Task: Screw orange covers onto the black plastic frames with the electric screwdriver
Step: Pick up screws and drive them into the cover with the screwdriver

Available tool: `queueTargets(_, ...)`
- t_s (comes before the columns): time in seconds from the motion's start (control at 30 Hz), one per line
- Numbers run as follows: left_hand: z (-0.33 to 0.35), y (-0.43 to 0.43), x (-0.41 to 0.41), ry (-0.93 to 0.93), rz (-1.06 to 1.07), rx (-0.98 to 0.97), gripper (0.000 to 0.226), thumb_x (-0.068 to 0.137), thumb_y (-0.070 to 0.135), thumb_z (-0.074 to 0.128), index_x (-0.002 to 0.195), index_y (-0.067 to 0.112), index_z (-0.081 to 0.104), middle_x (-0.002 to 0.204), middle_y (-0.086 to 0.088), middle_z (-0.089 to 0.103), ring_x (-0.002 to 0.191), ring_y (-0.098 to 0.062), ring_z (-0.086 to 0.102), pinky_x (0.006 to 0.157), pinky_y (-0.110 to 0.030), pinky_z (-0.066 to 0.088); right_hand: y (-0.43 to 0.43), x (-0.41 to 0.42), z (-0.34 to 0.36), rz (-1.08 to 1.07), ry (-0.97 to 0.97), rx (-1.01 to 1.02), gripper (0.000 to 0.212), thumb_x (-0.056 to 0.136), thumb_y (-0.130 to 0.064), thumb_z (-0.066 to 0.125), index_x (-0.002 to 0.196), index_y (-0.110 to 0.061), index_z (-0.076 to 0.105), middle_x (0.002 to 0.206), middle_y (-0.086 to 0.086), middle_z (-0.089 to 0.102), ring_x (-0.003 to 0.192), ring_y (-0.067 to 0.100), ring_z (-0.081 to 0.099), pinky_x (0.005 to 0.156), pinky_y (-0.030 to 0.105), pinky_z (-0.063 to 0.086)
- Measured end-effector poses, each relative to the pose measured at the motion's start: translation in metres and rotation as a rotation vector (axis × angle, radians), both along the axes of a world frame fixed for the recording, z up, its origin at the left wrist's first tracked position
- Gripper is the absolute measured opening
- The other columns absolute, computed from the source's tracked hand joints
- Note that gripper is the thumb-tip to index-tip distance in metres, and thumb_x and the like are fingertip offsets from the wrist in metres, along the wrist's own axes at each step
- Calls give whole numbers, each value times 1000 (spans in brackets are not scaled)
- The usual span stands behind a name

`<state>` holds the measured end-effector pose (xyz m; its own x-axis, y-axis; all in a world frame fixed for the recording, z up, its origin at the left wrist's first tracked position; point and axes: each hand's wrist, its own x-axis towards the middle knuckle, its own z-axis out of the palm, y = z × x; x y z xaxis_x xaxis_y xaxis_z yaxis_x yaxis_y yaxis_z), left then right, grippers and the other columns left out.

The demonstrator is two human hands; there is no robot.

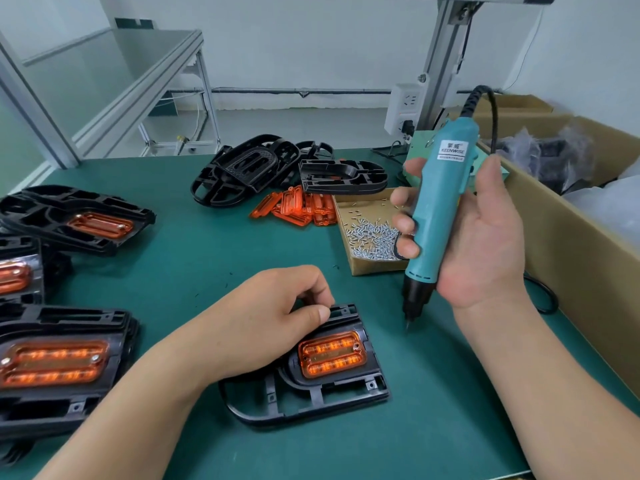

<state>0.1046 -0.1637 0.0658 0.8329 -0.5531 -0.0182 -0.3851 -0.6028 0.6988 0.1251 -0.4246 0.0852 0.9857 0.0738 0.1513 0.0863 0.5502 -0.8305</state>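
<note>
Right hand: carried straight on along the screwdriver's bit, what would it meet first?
Probably the bare green mat just right of the black frame, not the orange cover; how high the bit hangs is unclear.

I have just 1 view: the head-worn wide-angle camera, tilted forward and down, sits close over the flat dark-green bench mat (194,278), whose far edge lies toward 12 o'clock.

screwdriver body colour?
Teal, with a black nose and cable; the electric screwdriver shows best in the head view, held in the right hand.
</note>
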Motion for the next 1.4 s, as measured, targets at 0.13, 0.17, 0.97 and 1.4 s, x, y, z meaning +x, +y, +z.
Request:
queueTargets(0.13,1,0,0,4,-3,4,4,102,35,62,100,38,63,107,21,71,95,-1,67,85,-33,57,0,1,-1,7,22,22,63,109,-59,32,133,-7,59,99,14,62,74,23,49,55,30,41)
queueTargets(0.17,0,0,1,6,-3,6,4,102,35,62,100,37,63,107,20,71,96,-1,67,85,-33,57,0,1,-1,3,25,22,60,109,-57,33,133,-7,58,99,14,61,74,22,49,55,30,41)
queueTargets(0.97,2,0,0,6,-23,21,7,101,31,61,96,36,62,109,18,72,97,-5,66,87,-38,55,1,6,-1,-147,10,51,60,103,-69,33,112,-15,57,81,0,54,63,11,49,48,22,45)
queueTargets(1.4,3,0,0,10,-22,29,7,102,32,61,97,36,62,108,19,71,98,-2,66,88,-36,56,0,-1,7,-140,13,75,54,106,-53,38,129,-7,54,97,15,62,73,22,52,54,28,43)
